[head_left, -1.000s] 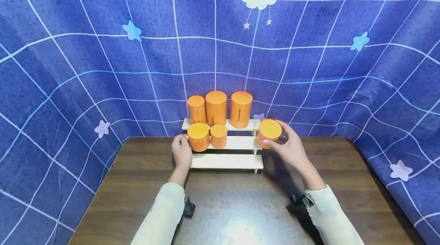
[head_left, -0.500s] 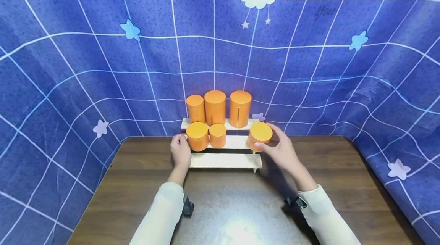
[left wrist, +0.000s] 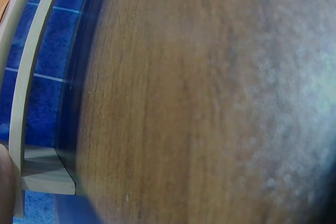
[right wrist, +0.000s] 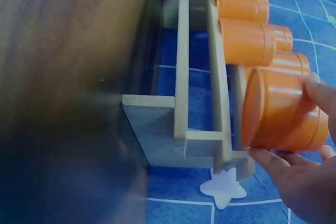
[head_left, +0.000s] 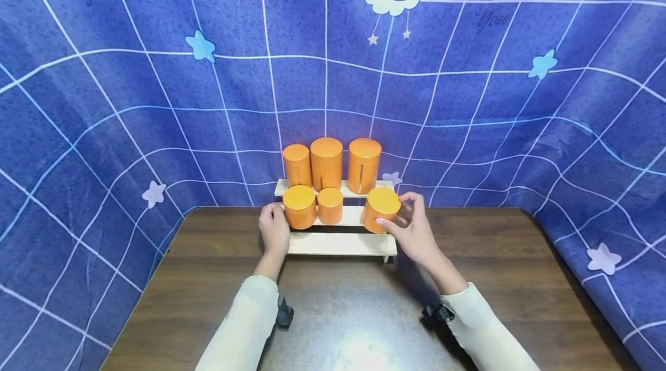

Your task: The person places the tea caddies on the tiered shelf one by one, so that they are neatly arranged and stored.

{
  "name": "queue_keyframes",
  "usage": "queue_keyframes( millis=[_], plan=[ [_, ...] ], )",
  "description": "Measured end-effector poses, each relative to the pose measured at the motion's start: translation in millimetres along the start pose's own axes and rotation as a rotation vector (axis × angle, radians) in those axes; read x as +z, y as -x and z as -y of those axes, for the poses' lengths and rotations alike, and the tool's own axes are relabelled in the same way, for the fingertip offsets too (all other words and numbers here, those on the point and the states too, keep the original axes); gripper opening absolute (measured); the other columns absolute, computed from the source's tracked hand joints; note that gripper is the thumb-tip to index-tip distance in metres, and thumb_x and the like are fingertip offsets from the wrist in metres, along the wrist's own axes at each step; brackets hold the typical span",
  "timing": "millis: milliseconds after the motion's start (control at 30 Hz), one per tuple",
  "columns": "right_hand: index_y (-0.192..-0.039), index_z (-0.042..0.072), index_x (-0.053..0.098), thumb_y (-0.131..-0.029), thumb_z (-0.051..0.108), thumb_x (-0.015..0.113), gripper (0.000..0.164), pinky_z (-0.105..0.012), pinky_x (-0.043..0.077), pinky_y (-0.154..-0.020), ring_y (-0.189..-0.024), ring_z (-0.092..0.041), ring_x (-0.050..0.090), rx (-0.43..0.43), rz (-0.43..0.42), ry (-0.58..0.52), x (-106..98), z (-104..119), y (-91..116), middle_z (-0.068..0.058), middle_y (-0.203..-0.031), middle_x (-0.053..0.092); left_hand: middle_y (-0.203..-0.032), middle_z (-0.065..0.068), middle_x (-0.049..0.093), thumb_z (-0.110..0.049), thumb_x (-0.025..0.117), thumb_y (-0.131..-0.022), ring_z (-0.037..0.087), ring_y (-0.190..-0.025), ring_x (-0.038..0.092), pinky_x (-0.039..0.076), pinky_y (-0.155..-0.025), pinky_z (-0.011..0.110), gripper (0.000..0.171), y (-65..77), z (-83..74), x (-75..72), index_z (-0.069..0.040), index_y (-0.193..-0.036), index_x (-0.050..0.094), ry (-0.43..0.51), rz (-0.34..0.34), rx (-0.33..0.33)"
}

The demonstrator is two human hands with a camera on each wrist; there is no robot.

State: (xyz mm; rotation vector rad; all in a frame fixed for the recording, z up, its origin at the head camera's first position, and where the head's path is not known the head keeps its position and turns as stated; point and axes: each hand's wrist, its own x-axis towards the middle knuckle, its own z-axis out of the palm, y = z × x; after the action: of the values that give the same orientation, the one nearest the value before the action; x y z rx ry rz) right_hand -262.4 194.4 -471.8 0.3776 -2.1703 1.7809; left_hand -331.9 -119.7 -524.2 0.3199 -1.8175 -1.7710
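A three-tier wooden shelf (head_left: 340, 244) stands on the table. My left hand (head_left: 274, 227) grips its left end with curled fingers, beside a wide orange canister (head_left: 299, 209) on the middle tier; a small orange canister (head_left: 330, 207) stands to the right of that one. With thumb and fingers, my right hand (head_left: 416, 232) holds another wide orange canister (head_left: 380, 212) upright over the right part of the middle tier. In the right wrist view, a gap shows between this held canister (right wrist: 286, 111) and the middle board. Only a bit of a left finger (left wrist: 5, 182) shows in the left wrist view.
On the top tier are three taller orange canisters, a narrower one (head_left: 297, 166) at left and two wide ones (head_left: 326, 164), (head_left: 365, 166). A blue patterned curtain (head_left: 333, 88) hangs close behind the shelf and around the brown wooden table (head_left: 208, 284).
My right hand has carried the held canister leftward, from beyond the shelf's right end to over the middle tier, slightly lower. My left hand stays at the shelf's left end.
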Motion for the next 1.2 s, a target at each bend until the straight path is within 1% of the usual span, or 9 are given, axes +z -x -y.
queue_keyframes(
  millis=[67,200,333,467,633,800,933,1033,1200],
  plan=[
    [-0.130,-0.004,0.033,-0.086,-0.002,0.082,0.066,-0.019,0.058,-0.094,-0.111,-0.004,0.068,-0.035,-0.011,-0.022,3,-2,0,-0.028,-0.129,0.066,-0.092,0.009,0.059,-0.007,0.050,-0.101,0.014,-0.086,0.053,0.043,-0.075,0.022,0.025,-0.3,-0.1,-0.2,0.001,-0.079,0.059,0.001,-0.002,0.001],
    [-0.125,-0.005,0.035,-0.089,-0.003,0.079,0.058,-0.018,0.058,-0.090,-0.105,-0.003,0.068,-0.082,-0.008,-0.005,6,-7,2,-0.028,-0.120,0.067,-0.093,0.009,0.060,-0.007,0.050,-0.101,0.015,-0.086,0.054,0.044,-0.075,0.022,0.025,0.1,-0.5,-0.1,-0.001,-0.079,0.059,-0.003,-0.001,-0.001],
    [-0.124,-0.002,0.037,-0.089,-0.002,0.079,0.055,-0.017,0.057,-0.093,-0.109,-0.002,0.067,-0.092,0.009,0.037,8,-11,3,-0.026,-0.121,0.069,-0.095,0.012,0.062,-0.007,0.050,-0.101,0.015,-0.088,0.055,0.045,-0.078,0.022,0.024,0.3,-1.3,0.3,0.002,-0.081,0.062,-0.019,-0.004,0.002],
    [-0.126,-0.004,0.037,-0.090,-0.003,0.078,0.054,-0.019,0.057,-0.098,-0.117,-0.011,0.067,-0.110,0.038,0.017,12,-12,2,-0.022,-0.125,0.066,-0.099,0.015,0.065,-0.007,0.050,-0.101,0.015,-0.091,0.057,0.046,-0.081,0.022,0.023,0.0,-0.8,0.8,0.004,-0.087,0.066,-0.022,-0.007,0.006],
    [-0.127,-0.007,0.037,-0.091,-0.005,0.076,0.053,-0.029,0.057,-0.104,-0.129,-0.022,0.065,-0.115,0.070,-0.010,17,-13,0,-0.020,-0.132,0.060,-0.102,0.017,0.066,-0.009,0.050,-0.102,0.017,-0.094,0.058,0.046,-0.083,0.022,0.024,-0.5,2.7,0.6,0.004,-0.092,0.067,-0.035,-0.004,-0.007],
    [-0.127,-0.007,0.038,-0.091,-0.003,0.076,0.052,-0.046,0.057,-0.104,-0.132,-0.038,0.064,-0.128,0.085,0.050,22,-15,-2,-0.027,-0.136,0.061,-0.100,0.016,0.065,-0.009,0.050,-0.102,0.017,-0.092,0.057,0.045,-0.082,0.023,0.024,-0.1,2.3,0.0,0.004,-0.088,0.065,-0.035,-0.008,-0.003],
    [-0.130,-0.005,0.039,-0.091,0.002,0.078,0.056,-0.054,0.053,-0.108,-0.138,-0.045,0.059,-0.112,0.087,0.120,23,-14,-4,-0.028,-0.140,0.059,-0.096,0.013,0.063,-0.007,0.050,-0.101,0.015,-0.088,0.055,0.045,-0.079,0.022,0.024,0.1,3.7,1.6,0.003,-0.084,0.062,-0.021,-0.007,0.011],
    [-0.135,-0.002,0.038,-0.090,0.006,0.080,0.062,-0.053,0.052,-0.111,-0.139,-0.044,0.058,-0.081,0.082,0.130,25,-15,-6,-0.028,-0.143,0.060,-0.096,0.012,0.062,-0.007,0.048,-0.102,0.013,-0.088,0.055,0.045,-0.077,0.021,0.024,-1.5,6.8,1.5,0.003,-0.086,0.064,-0.022,0.002,0.015],
    [-0.140,-0.002,0.039,-0.089,0.008,0.082,0.068,-0.050,0.052,-0.111,-0.135,-0.043,0.062,-0.019,0.087,0.102,26,-17,-9,-0.029,-0.144,0.063,-0.102,0.016,0.065,-0.010,0.049,-0.103,0.017,-0.093,0.057,0.046,-0.081,0.023,0.025,-1.1,7.4,-0.7,0.004,-0.092,0.067,-0.038,0.009,0.001]
  ],
)
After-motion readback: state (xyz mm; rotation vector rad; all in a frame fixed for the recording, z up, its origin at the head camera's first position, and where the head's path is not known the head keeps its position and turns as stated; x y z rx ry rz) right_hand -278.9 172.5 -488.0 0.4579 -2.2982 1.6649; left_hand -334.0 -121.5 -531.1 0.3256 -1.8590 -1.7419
